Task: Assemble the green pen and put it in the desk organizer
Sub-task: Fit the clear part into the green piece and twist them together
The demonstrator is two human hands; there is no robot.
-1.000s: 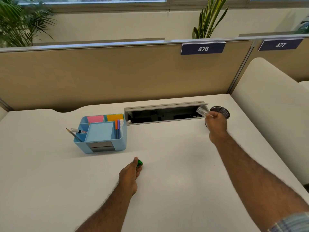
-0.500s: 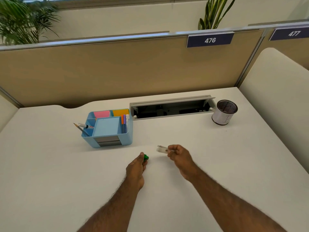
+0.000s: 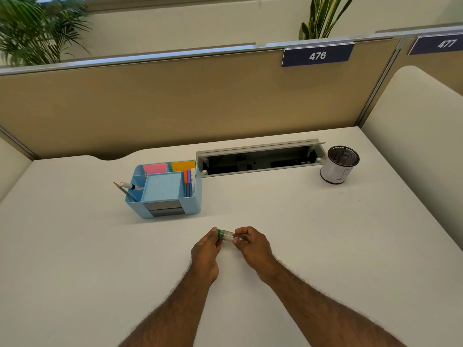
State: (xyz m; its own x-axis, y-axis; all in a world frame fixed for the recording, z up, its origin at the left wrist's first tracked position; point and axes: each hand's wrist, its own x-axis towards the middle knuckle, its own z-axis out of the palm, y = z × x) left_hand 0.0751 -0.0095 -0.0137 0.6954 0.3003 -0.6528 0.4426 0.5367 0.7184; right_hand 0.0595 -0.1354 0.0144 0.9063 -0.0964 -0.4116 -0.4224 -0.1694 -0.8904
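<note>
Nearest the front edge of the white surface (image 3: 75,271), two bare forearms reach in from the bottom and meet toward the middle. The left hand (image 3: 206,251) is closed around a green pen piece (image 3: 220,233), of which only a small green band shows past the fingertips. The right hand (image 3: 253,244) pinches a clear pen cap (image 3: 231,235) between thumb and fingers. The clear part lies roughly level, pointing left, and its open end meets the green band, so the two parts touch between the hands. Whether they are fully seated together cannot be told.

Farther back and a little left sits the light blue desk organizer (image 3: 172,207), well apart from the hands. Its left compartment holds a pencil (image 3: 124,191) and a white marker (image 3: 127,185), both leaning out to the left. Pink sticky notes (image 3: 154,168) and orange sticky notes (image 3: 183,165) fill the two rear compartments, and a narrow slot on the right holds upright pens (image 3: 188,180) with orange and purple caps.

Just behind the organizer's right side, an open cable tray (image 3: 258,162) is set into the surface along the back edge. Near the back right corner stands a mesh pen cup (image 3: 338,165) wrapped in white paper. Behind the surface rises a tan partition (image 3: 175,101) with a number plate (image 3: 317,55) reading 476.
</note>
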